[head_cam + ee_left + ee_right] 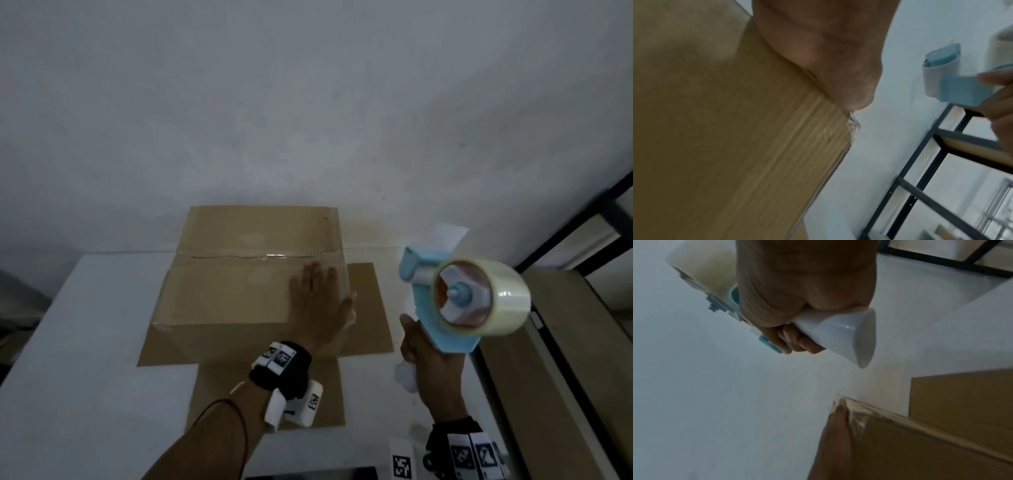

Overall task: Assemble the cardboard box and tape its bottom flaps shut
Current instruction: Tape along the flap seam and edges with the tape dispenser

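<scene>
Left hand (320, 298) flat on light, stiff, dentable box (239, 291); right hand (423, 349) grip holds tape dispenser (459, 298) handle

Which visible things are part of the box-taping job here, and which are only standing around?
Part of the job:
cardboard box, strip of clear tape along its flap seam
tape dispenser
left hand flat on the box
right hand gripping the dispenser handle

Standing around:
white table
black-framed shelving
white paper by the wall
</scene>
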